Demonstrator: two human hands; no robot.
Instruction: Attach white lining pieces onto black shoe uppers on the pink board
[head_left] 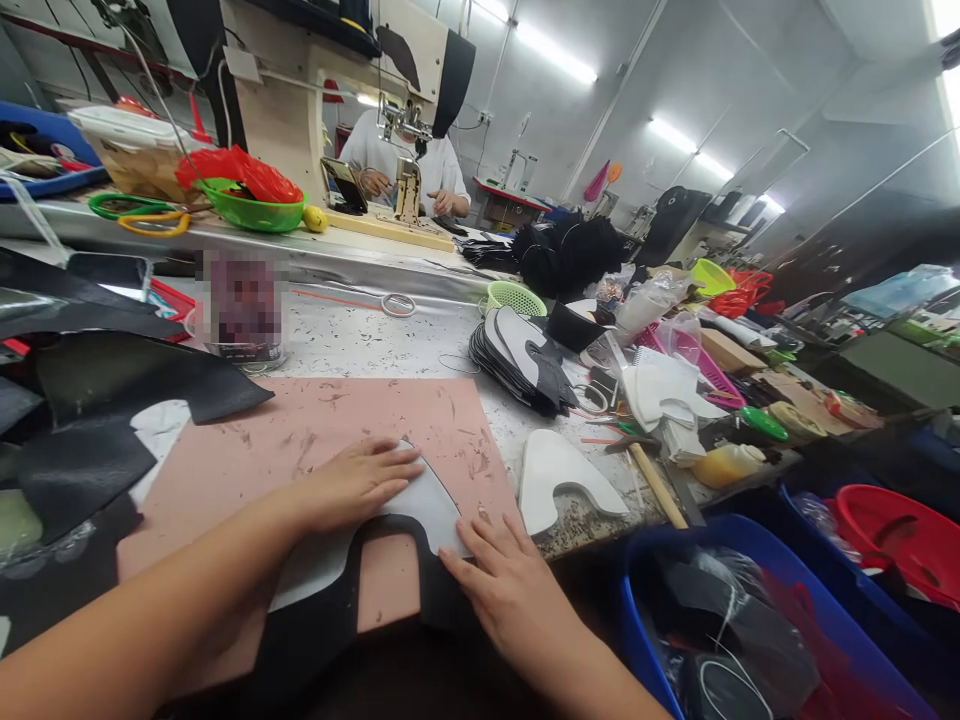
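A curved shoe-upper piece (429, 494), black along its inner edge with a pale grey-white layer on top, lies on the pink work mat (270, 440). My left hand (361, 482) rests flat on its upper left part, fingers stretched to the right. Against its right end lies my right hand (499, 570), palm down with the fingers apart. Neither hand grips anything. A similar white curved piece (559, 480) sits to the right of the mat, and behind it is a stack of black and white cut pieces (521, 360).
Black leather sheets (82, 440) cover the left side. A wooden-handled hammer (658, 487) lies at the right edge, above a blue bin (637, 600). A green basket (517, 297) stands behind the stack. Across the bench, another person (442, 150) sits at a sewing machine (277, 110).
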